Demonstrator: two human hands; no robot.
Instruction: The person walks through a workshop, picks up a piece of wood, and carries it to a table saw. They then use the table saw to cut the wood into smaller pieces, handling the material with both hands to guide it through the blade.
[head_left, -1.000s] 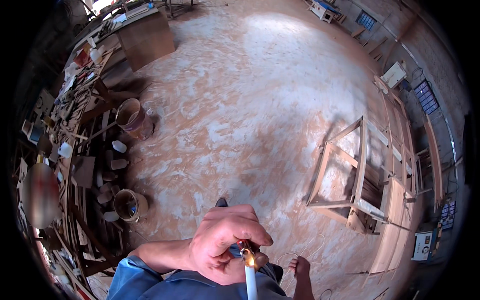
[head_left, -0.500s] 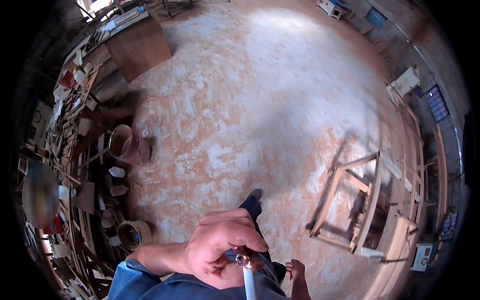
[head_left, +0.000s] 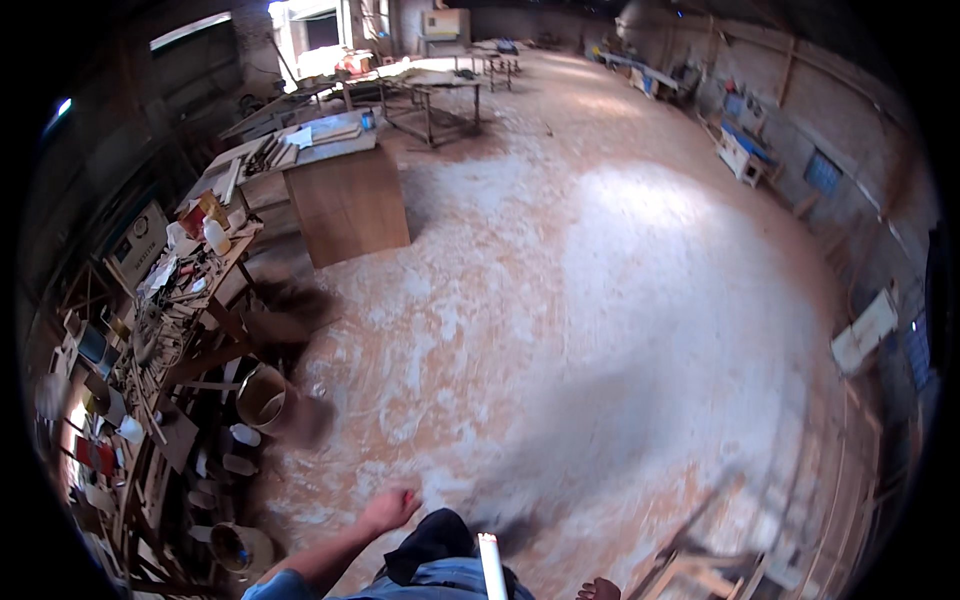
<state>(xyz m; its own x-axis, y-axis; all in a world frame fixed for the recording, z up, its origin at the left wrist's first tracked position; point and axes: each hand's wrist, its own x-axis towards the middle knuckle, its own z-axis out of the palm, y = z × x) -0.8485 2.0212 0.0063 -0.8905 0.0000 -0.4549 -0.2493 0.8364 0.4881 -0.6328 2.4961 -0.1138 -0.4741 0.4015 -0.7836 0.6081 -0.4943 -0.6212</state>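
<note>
Dusty floor (head_left: 470, 310) spreads out ahead. Fingers of the left hand (head_left: 392, 508) curl inward, but whether they grip anything cannot be told; likewise the right hand (head_left: 600, 590). Between these 2 hands, apart from both, 1 white cigarette (head_left: 492, 568) tilts upward.

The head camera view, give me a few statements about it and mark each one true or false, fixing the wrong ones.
1. The slim white cigarette is held in the bare left hand. False: the left hand is apart from it.
2. The left hand appears higher in the view than the bare right hand. True.
3. The flat brown wooden panel is at the view's lower right. False: it is at the upper left.
4. The pale plastic bottle is on the cluttered brown wooden bench. True.
</note>
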